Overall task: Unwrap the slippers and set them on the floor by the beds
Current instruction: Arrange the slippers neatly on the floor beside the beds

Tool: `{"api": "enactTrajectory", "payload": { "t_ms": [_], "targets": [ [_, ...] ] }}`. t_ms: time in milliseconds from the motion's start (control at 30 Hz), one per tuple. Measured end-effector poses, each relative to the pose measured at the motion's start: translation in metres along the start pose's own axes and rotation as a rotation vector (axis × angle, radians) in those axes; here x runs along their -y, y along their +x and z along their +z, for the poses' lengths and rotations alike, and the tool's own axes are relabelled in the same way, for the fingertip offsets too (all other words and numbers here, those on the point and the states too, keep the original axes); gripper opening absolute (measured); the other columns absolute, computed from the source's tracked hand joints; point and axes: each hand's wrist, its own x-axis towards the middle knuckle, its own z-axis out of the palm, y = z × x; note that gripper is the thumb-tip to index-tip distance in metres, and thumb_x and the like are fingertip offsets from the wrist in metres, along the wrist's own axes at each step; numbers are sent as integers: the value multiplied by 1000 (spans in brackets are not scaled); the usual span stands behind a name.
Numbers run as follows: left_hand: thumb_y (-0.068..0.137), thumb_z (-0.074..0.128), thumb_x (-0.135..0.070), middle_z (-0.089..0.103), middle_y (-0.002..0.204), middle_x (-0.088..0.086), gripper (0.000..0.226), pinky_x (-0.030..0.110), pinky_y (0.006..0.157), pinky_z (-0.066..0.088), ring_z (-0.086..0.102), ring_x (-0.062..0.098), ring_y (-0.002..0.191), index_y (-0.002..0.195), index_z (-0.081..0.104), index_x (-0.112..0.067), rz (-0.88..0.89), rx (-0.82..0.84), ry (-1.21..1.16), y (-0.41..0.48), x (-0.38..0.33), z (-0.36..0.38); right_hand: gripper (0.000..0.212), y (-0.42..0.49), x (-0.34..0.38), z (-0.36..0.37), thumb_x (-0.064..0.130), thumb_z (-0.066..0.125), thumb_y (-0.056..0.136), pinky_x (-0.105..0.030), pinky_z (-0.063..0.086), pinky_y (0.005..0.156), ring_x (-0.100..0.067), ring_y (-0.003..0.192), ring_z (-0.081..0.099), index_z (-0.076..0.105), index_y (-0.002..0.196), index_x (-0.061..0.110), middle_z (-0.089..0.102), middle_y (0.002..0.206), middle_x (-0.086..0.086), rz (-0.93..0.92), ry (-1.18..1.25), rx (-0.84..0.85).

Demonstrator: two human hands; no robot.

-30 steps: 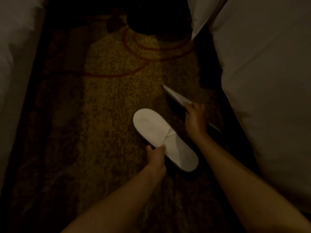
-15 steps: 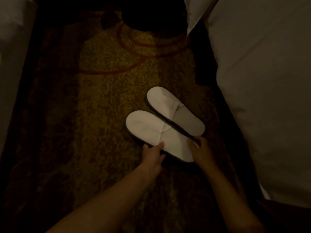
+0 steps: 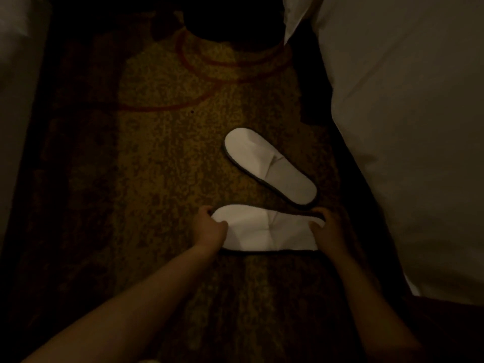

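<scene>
1. Two white slippers lie in the middle of the frame, both bare; no wrapper is in view.
2. One, the far slipper [image 3: 269, 166], lies slantwise on the carpet [image 3: 157, 179] right of centre, near the right bed [image 3: 406, 127], with no hand on it.
3. Just below it, the near slipper [image 3: 267, 229] lay alongside its partner half a second ago. It is now turned crosswise and sits apart from it.
4. At its toe end the left hand [image 3: 209, 226] curls round it, and the right hand [image 3: 330, 229] curls round the heel end. I cannot tell whether it is lifted or resting on the carpet.
5. My reading is that the pair is being rearranged, so this slipper has yet to be laid down and released.
</scene>
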Motion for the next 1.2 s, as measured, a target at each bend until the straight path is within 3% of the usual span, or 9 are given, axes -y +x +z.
{"api": "enactTrajectory", "payload": {
  "t_ms": [200,300,467,667,767,967,1200],
  "targets": [
    [82,65,-31,33,140,16,58,44,109,27,29,34,131,131,42,-10,105,-74,463,0,7,-6,33,3,-5,11,9,52,91,-44,28,110,-34,129,32,53,123,6,40,137,-20,-34,-253,-138],
    [77,67,-32,35,139,16,62,43,109,26,29,34,131,131,43,-13,136,-72,407,5,-6,-8,32,8,-3,7,12,57,87,-50,29,109,-36,129,33,56,118,5,41,136,-19,3,-271,-172],
    [85,58,-30,32,147,16,62,48,113,27,26,34,137,141,35,-14,249,-103,109,47,-75,-14,37,26,11,2,19,48,94,-48,39,103,-37,120,47,49,127,1,53,129,-21,4,-104,-249],
    [91,52,-25,30,152,16,63,46,114,28,26,36,139,147,25,-14,362,103,358,102,-145,-2,41,51,25,-1,23,42,97,-41,43,101,-35,118,50,46,131,0,51,132,-21,64,29,-173],
    [91,52,-26,24,154,15,65,46,116,24,20,35,142,148,21,-15,327,115,405,108,-148,6,46,63,31,-2,18,43,96,-42,37,108,-33,127,43,37,138,1,42,143,-19,73,100,-167],
    [89,51,-24,20,151,18,63,43,112,24,15,37,139,145,25,-12,242,-34,355,100,-127,-1,48,88,51,-11,9,42,95,-47,34,111,-30,132,39,32,142,6,38,147,-16,-70,193,-178],
    [87,54,-20,20,150,18,69,40,112,23,15,35,138,146,20,-11,210,-49,241,81,-94,-1,46,108,63,-7,15,39,98,-44,27,115,-27,135,35,31,143,8,37,148,-14,-314,3,-107]
  ]
}}
